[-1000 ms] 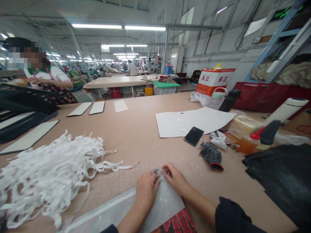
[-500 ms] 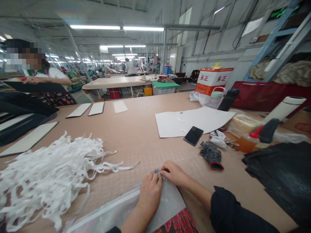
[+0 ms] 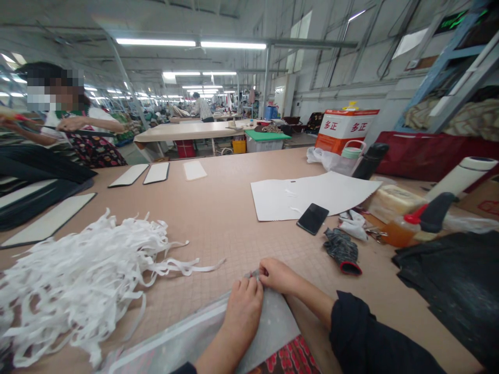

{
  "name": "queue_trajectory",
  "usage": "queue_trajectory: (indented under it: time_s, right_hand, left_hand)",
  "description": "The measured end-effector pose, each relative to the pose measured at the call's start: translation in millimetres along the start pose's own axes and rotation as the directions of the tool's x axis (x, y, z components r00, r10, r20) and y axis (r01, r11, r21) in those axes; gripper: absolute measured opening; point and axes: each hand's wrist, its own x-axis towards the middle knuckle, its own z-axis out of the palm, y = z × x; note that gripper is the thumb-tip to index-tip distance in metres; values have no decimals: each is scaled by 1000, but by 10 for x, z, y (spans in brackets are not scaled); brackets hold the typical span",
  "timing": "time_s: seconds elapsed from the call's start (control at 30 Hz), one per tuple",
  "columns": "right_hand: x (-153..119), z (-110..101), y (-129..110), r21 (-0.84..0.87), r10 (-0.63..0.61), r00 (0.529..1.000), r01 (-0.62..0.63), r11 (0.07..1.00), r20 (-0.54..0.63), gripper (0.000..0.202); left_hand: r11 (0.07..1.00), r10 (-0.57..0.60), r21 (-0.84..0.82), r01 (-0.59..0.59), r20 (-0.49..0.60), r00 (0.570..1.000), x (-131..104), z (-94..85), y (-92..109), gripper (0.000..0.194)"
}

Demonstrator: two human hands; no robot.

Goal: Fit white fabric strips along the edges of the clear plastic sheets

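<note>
A translucent plastic bag (image 3: pixel 278 322) with a white strip and a red printed patch lies at the table's front edge. My left hand (image 3: pixel 245 304) rests on it, fingers curled at its far corner. Beside it my right hand (image 3: pixel 275 274) pinches the same corner, where a small crumpled grey bit (image 3: pixel 254 274) shows between the hands. What the fingertips hold is partly hidden. Left of the bag lies a heap of white strips (image 3: pixel 89 275), one strip reaching toward the hands.
On the brown table (image 3: pixel 210 208) lie a white sheet (image 3: pixel 280 200), a phone (image 3: pixel 312 218), a grey glove (image 3: pixel 342 249), a glue bottle (image 3: pixel 401 228), flasks and black material (image 3: pixel 452 285). White panels (image 3: pixel 156 173) lie at the back left. A person (image 3: pixel 86 124) stands at the far left.
The person at the left has moved their arms apart, and the dark panel there has shifted. The view has shifted slightly. My hands stay at the bag's corner.
</note>
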Motion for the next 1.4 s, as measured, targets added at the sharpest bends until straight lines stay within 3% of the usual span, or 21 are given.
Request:
queue_trajectory:
  time_s: [0.2,0.43,0.57,0.63,0.73,0.8,0.93,1.07,1.2,1.4]
  right_hand:
    - [43,3,31,40,23,1000,-24,999,12,7]
    - [-82,44,-47,36,17,991,-12,999,-130,12]
    - [-245,128,-81,103,-86,968,113,988,-235,17]
    - [-321,167,-90,133,-164,960,198,971,-228,22]
    - [-378,166,-117,125,-196,965,219,968,-175,28]
    - [-390,136,-143,104,-210,966,227,968,-153,30]
    - [-438,125,-168,-18,-306,945,306,952,-115,27]
    - [-522,201,-134,-189,-432,898,411,892,-82,22]
    - [-576,212,-139,-289,-495,866,458,841,-68,24]
    - [-620,99,-224,-267,-442,896,435,860,39,31]
  left_hand:
    - [999,-27,-21,27,-1,1000,0,55,-16,26]
    - [992,-85,-94,90,50,995,-9,-1,-30,27]
    - [938,-217,-259,229,73,973,-10,-33,-50,23]
    - [886,-292,-348,307,96,952,-5,-45,-72,19]
    - [833,-339,-413,367,142,930,-7,-57,-111,14]
    - [861,-303,-388,330,131,944,-21,-52,-127,17]
    - [980,-72,-183,79,43,996,-76,-15,-131,20]
    - [995,81,-57,-78,55,995,-173,-31,-180,18]
    - [995,100,-40,-96,100,990,-393,-109,-338,14]
    - [999,41,-24,-38,143,989,-929,-278,-675,12]
